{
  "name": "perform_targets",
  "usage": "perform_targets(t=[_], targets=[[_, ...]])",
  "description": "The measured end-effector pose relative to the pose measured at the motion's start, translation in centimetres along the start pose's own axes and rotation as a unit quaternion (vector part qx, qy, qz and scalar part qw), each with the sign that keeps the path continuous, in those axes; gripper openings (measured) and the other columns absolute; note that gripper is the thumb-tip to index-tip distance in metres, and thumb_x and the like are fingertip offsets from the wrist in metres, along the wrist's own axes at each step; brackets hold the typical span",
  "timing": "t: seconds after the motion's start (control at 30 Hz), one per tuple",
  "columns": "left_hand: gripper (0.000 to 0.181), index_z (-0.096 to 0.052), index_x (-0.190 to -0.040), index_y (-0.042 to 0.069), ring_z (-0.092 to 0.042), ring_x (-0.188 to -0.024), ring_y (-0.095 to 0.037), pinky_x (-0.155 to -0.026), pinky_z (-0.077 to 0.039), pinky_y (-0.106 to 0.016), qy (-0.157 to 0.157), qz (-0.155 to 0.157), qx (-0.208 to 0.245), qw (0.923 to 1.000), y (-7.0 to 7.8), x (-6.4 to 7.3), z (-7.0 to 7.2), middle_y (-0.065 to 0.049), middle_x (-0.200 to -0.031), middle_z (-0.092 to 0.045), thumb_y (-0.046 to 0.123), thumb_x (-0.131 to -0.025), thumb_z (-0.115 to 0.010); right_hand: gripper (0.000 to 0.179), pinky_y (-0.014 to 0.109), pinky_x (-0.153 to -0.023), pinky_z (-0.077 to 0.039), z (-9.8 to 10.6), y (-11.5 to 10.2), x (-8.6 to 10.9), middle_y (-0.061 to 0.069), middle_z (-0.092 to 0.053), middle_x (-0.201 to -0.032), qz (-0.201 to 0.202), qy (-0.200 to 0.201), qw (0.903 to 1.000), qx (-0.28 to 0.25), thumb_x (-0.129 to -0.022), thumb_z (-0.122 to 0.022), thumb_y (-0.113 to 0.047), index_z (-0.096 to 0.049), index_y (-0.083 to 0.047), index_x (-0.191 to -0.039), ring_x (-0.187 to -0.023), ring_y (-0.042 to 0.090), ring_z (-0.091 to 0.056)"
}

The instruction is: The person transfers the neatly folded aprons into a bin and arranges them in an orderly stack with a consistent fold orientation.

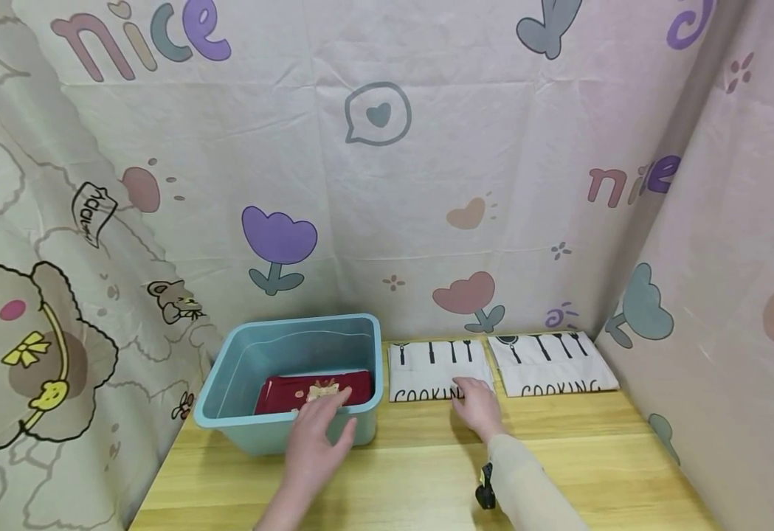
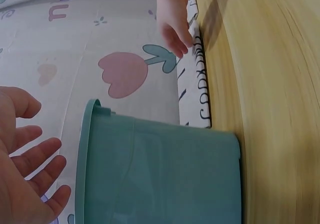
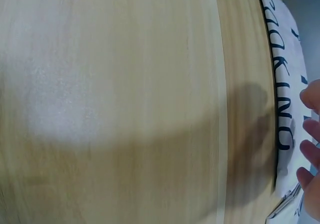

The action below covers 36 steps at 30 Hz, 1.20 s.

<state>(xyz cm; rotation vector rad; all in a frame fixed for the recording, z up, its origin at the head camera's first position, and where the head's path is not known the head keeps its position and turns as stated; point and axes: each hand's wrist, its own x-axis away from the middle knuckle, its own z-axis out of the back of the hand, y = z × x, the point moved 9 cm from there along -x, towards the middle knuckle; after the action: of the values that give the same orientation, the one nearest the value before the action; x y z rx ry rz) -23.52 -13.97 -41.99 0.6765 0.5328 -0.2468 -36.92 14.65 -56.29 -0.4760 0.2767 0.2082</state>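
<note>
My left hand (image 1: 316,446) is over the front rim of a blue-green plastic bin (image 1: 367,435), fingers spread and holding nothing. Inside the bin lies a dark red folded cloth (image 1: 279,394) with a cartoon animal print, partly covered by the fingers in the head view. My right hand (image 1: 479,407) hovers at the front right corner of a folded white cloth (image 1: 420,372) printed with black utensils and the word COOKING. Its fingers are loosely bent with nothing between them; the left wrist view shows this hand (image 2: 175,21) close above the cloth.
A second folded white cloth (image 1: 553,369) with the same print lies to the right of the first. Both sit at the back of the wooden table (image 1: 426,472), against a printed curtain (image 1: 387,214). Another curtain side hangs close on the right.
</note>
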Motion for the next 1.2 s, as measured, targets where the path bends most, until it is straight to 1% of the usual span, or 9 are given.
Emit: perform_targets(t=[0.1,0.3,0.4,0.47,0.6,0.7,0.93,1.1,1.2], targets=[[0.05,-0.066,-0.128,0.015,-0.059,-0.113,-0.025,-0.095,-0.048,-0.051,0.001,-0.005,0.005,1.0,0.4,0.0,-0.3,-0.002,-0.122,-0.068,0.015,-0.08,-0.082,0.042,0.055,-0.101,-0.041,-0.3,0.2,0.2,0.02,-0.063,-0.125,-0.007,-0.028,0.9995,0.013,-0.083,-0.072,-0.01,-0.065,0.0,-0.123,-0.116,0.041,-0.055],[0.05,-0.067,-0.127,0.015,-0.059,-0.113,-0.022,-0.093,-0.05,-0.048,0.007,-0.021,0.022,0.9995,1.3,-0.1,-0.9,-0.001,-0.122,-0.067,0.014,-0.08,-0.083,0.045,0.058,-0.106,-0.034,-0.7,0.3,0.9,0.023,-0.055,-0.135,-0.006,-0.076,0.9967,0.029,-0.084,-0.07,-0.011,-0.062,0.001,-0.127,-0.125,0.043,-0.049],[0.049,-0.067,-0.126,0.015,-0.059,-0.112,-0.021,-0.094,-0.05,-0.047,0.015,-0.028,0.035,0.9989,1.8,-0.2,-1.1,0.0,-0.121,-0.068,0.012,-0.079,-0.083,0.047,0.06,-0.107,-0.033,-0.8,0.3,1.1,0.023,-0.053,-0.138,-0.003,-0.084,0.9958,0.034,-0.085,-0.07,-0.013,-0.061,0.0,-0.129,-0.127,0.043,-0.047],[0.048,-0.068,-0.125,0.015,-0.059,-0.112,-0.022,-0.094,-0.049,-0.047,0.016,-0.027,0.042,0.9986,2.2,-0.2,-1.3,-0.001,-0.121,-0.068,0.012,-0.079,-0.082,0.048,0.06,-0.107,-0.032,-0.9,0.4,1.3,0.022,-0.053,-0.139,-0.003,-0.088,0.9954,0.038,-0.086,-0.07,-0.014,-0.06,-0.001,-0.13,-0.129,0.043,-0.046],[0.046,-0.068,-0.126,0.013,-0.058,-0.114,-0.022,-0.098,-0.046,-0.05,0.015,-0.013,0.066,0.9976,2.8,-0.4,-1.7,0.0,-0.121,-0.067,0.012,-0.081,-0.081,0.047,0.06,-0.108,-0.032,-1.3,0.7,1.7,0.02,-0.053,-0.14,0.005,-0.086,0.9951,0.048,-0.087,-0.07,-0.014,-0.06,-0.002,-0.131,-0.129,0.042,-0.046],[0.046,-0.068,-0.126,0.013,-0.058,-0.114,-0.02,-0.1,-0.045,-0.049,0.013,-0.002,0.087,0.9961,3.2,-0.5,-2.0,0.001,-0.121,-0.067,0.011,-0.082,-0.08,0.045,0.059,-0.108,-0.032,-1.6,0.9,2.0,0.019,-0.054,-0.139,0.012,-0.077,0.9953,0.058,-0.087,-0.07,-0.014,-0.061,-0.003,-0.13,-0.129,0.041,-0.047],[0.046,-0.065,-0.128,0.017,-0.057,-0.114,-0.016,-0.096,-0.048,-0.045,0.006,0.026,0.114,0.9931,3.5,-0.9,-3.1,0.007,-0.121,-0.065,0.009,-0.085,-0.076,0.037,0.054,-0.105,-0.037,-0.9,0.6,2.5,0.018,-0.06,-0.131,0.022,-0.056,0.9951,0.079,-0.087,-0.071,-0.017,-0.067,-0.005,-0.122,-0.12,0.039,-0.054],[0.044,-0.066,-0.126,0.014,-0.059,-0.109,-0.014,-0.093,-0.051,-0.041,0.006,0.036,0.139,0.9896,3.8,-1.0,-3.9,0.007,-0.118,-0.067,0.007,-0.084,-0.077,0.024,0.05,-0.096,-0.045,-0.5,0.8,2.7,0.012,-0.066,-0.119,0.014,-0.037,0.9953,0.089,-0.087,-0.073,-0.018,-0.071,-0.01,-0.109,-0.107,0.034,-0.058],[0.044,-0.066,-0.127,0.015,-0.06,-0.106,-0.013,-0.092,-0.051,-0.039,-0.001,0.045,0.152,0.9873,4.1,-1.0,-4.5,0.007,-0.116,-0.067,0.007,-0.085,-0.076,0.017,0.049,-0.087,-0.048,-0.4,1.1,3.0,0.007,-0.066,-0.109,0.01,-0.026,0.995,0.096,-0.086,-0.074,-0.018,-0.072,-0.012,-0.102,-0.097,0.03,-0.058]])
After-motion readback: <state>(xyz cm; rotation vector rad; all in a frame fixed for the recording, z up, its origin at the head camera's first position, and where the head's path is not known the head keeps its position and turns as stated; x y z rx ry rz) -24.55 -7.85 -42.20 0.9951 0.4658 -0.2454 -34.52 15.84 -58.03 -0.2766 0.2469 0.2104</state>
